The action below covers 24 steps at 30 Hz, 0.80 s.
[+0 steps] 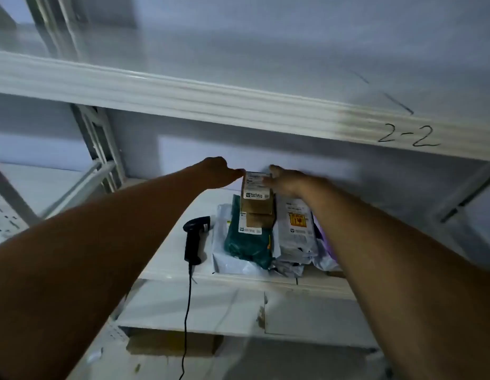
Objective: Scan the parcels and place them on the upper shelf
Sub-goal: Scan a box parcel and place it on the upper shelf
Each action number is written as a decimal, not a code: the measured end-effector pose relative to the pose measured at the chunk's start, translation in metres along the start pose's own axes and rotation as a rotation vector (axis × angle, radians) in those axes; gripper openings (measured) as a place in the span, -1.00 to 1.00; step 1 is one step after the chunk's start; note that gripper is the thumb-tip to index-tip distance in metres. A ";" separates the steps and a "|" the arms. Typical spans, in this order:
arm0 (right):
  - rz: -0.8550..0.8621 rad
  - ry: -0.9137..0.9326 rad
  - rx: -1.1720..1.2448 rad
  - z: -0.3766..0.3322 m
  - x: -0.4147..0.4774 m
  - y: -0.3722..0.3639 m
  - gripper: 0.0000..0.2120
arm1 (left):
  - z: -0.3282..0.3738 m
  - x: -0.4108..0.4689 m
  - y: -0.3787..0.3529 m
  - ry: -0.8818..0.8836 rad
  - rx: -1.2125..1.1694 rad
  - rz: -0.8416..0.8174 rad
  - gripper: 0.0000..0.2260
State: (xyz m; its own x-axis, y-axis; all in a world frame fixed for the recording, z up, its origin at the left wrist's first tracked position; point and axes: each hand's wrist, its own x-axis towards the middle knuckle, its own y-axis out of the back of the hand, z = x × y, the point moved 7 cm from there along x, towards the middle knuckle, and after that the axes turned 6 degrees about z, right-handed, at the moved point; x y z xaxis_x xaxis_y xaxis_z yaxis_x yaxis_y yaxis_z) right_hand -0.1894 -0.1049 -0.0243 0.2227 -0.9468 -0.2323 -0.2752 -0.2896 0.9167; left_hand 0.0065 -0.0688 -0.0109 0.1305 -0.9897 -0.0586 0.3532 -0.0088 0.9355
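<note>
Two grips met on one box (257,205). The left grip (217,171), fingers curled, pinched its far left corner. The right grip (286,182) lay over its right edge (too blurred to tell curled from flat). The box's long axis ran away from the person, with the white label at the far end. Just below both grips lay a pile: one teal bag (248,244) and at least two pale bags (298,234) (overlaps hid the full count). One black scanner (193,238) lay below the left grip, head pointing away. The upper shelf (238,102), marked "2-2", ran above both grips.
</note>
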 end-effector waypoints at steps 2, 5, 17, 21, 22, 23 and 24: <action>0.010 -0.026 -0.005 -0.005 0.013 -0.008 -0.32 | -0.005 0.010 -0.008 0.027 -0.059 -0.028 -0.30; -0.003 -0.082 0.077 -0.008 0.023 -0.025 -0.48 | -0.004 0.021 -0.030 0.044 -0.134 -0.083 -0.39; 0.244 -0.315 0.453 0.035 0.059 -0.038 -0.72 | -0.010 0.057 -0.093 0.234 -0.635 -0.261 -0.50; 0.234 -0.352 0.562 0.035 0.066 -0.057 -0.62 | -0.009 0.062 -0.103 0.256 -0.832 -0.245 -0.41; 0.251 -0.364 0.548 0.033 0.067 -0.059 -0.58 | -0.010 0.064 -0.106 0.261 -0.880 -0.226 -0.41; 0.277 -0.380 0.524 0.031 0.068 -0.061 -0.54 | -0.011 0.065 -0.106 0.258 -0.920 -0.194 -0.41; 0.315 -0.387 0.518 0.030 0.069 -0.061 -0.52 | -0.012 0.065 -0.106 0.250 -0.953 -0.153 -0.43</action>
State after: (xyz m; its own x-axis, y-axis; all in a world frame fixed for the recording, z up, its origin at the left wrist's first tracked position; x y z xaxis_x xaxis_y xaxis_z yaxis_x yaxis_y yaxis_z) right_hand -0.1849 -0.1564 -0.1061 -0.2610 -0.9504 -0.1690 -0.7016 0.0665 0.7094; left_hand -0.0108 -0.1309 -0.1181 0.1747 -0.9279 -0.3294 0.9643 0.0935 0.2479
